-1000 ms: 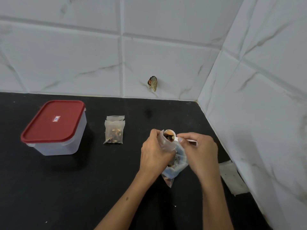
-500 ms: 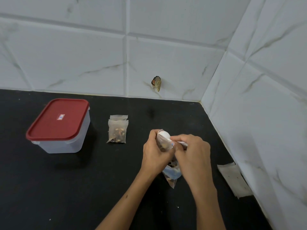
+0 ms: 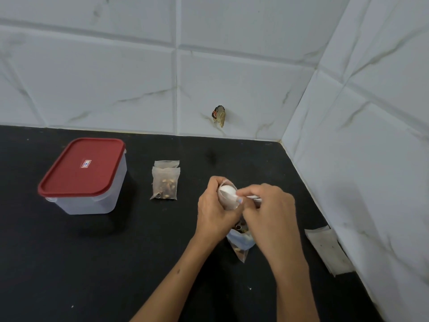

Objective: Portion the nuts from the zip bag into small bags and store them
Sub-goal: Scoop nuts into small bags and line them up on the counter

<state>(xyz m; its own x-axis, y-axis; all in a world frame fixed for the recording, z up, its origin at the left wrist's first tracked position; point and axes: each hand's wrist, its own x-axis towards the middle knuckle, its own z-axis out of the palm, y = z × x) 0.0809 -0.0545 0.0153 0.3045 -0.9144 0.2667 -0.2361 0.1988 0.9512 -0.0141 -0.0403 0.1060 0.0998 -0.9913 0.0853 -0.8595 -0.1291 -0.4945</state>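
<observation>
My left hand (image 3: 214,213) grips a small clear bag (image 3: 228,201) upright by its mouth. My right hand (image 3: 270,212) holds a white spoon (image 3: 228,190), turned over with its bowl at the small bag's opening. Below both hands the zip bag (image 3: 240,244) with nuts lies on the black counter (image 3: 116,263), mostly hidden by my hands. Two filled small bags (image 3: 165,182) lie stacked to the left of my hands.
A clear plastic container with a red lid (image 3: 82,174) stands shut at the left. Empty small bags (image 3: 328,249) lie by the right wall. White tiled walls close the back and right sides. A small brown object (image 3: 218,115) sticks to the back wall.
The spoon held nuts bowl-up a second ago; now it is tipped over into the small bag's mouth. Both hands stayed in place.
</observation>
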